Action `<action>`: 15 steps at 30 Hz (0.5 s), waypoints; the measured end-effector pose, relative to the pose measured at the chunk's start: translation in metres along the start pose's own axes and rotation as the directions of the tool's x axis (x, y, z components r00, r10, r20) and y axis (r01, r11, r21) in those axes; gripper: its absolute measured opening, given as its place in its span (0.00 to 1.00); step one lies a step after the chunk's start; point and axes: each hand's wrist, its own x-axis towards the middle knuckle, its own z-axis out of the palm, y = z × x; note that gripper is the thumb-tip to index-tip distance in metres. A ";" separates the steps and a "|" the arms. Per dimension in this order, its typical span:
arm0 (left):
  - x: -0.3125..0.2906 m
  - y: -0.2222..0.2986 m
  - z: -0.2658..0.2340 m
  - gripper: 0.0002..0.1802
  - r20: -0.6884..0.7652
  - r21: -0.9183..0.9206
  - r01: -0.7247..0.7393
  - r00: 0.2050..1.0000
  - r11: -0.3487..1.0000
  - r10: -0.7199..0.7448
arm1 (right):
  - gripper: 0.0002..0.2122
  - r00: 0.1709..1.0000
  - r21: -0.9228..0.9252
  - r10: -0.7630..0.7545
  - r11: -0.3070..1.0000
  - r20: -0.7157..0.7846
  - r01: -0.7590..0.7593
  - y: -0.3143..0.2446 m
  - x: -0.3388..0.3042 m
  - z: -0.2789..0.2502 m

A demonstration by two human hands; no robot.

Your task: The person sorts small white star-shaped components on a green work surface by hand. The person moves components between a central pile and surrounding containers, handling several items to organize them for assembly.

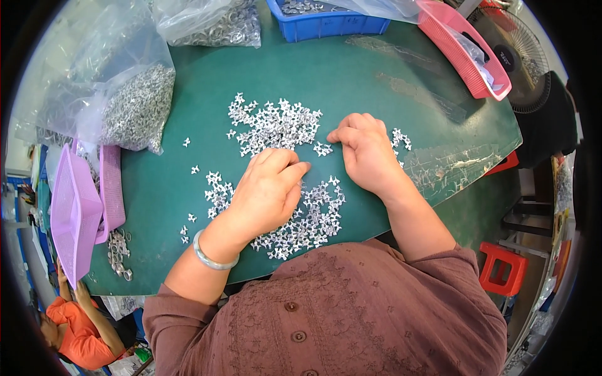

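Observation:
Small silver-grey metal pieces with several short arms lie in loose heaps on the green table. My left hand [268,188], a pale bangle [213,255] on its wrist, is between the far heap [279,122] and the near heap [301,225]. Its fingers are curled in with thumb and forefinger close together; whatever they hold is hidden. To the right, my right hand [364,150] has its fingers bent and pressed together, tips beside a small cluster of pieces [322,149]. I cannot make out anything in its grip. More pieces [400,139] lie just past that hand.
Clear plastic bags [139,103] of metal parts stand at the far left. A blue bin [332,26] and a pink basket [461,50] line the far edge, near a fan [511,56]. Purple baskets [76,213] sit left. A person in orange [84,332] is at lower left; a red stool [503,269], right.

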 end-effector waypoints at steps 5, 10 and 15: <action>0.000 0.001 -0.001 0.13 0.017 0.011 0.007 1.000 1.000 -0.007 | 0.12 1.000 0.000 -0.009 1.000 0.008 0.009 -0.001 0.000 0.000; 0.000 0.000 -0.001 0.13 0.022 0.020 0.009 1.000 1.000 -0.010 | 0.13 0.997 0.028 -0.049 0.998 0.064 0.047 -0.006 0.001 -0.002; 0.000 0.000 0.000 0.13 0.030 0.022 0.011 0.999 1.000 -0.012 | 0.11 0.993 0.028 -0.060 0.998 0.105 0.058 -0.007 0.000 -0.003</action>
